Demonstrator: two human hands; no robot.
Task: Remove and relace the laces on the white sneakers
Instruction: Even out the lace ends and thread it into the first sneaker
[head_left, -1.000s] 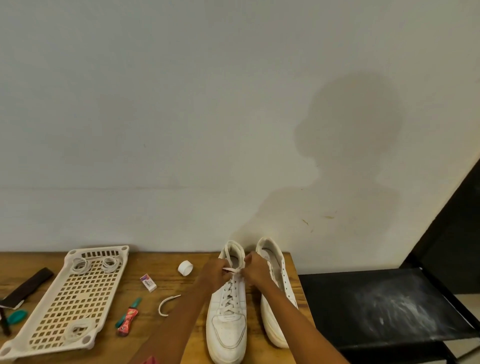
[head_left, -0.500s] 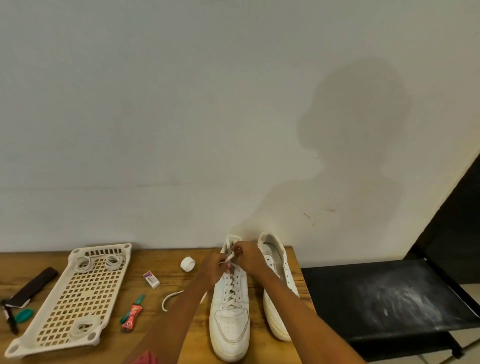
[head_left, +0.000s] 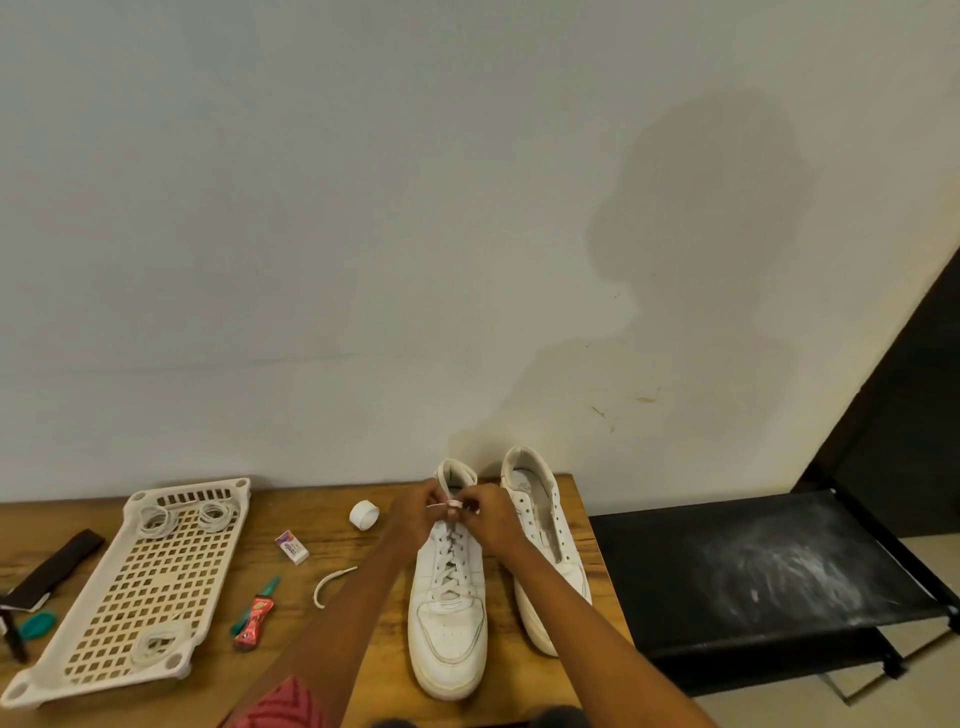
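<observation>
Two white sneakers stood side by side on the wooden table (head_left: 519, 691), toes toward the near edge. The left sneaker (head_left: 449, 597) was laced; the right sneaker (head_left: 543, 551) showed bare eyelets. Above the left sneaker's top eyelets, the left hand (head_left: 415, 517) and the right hand (head_left: 491, 517) each pinched the lace end (head_left: 451, 504) between curled fingers. Judging from this, a loose pinch could let the lace slip back through its eyelet, undoing the top crossing.

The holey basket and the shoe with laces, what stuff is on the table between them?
Head view: a small eraser, a white tape roll, a loose lace piece and a red-and-green tube.
</observation>
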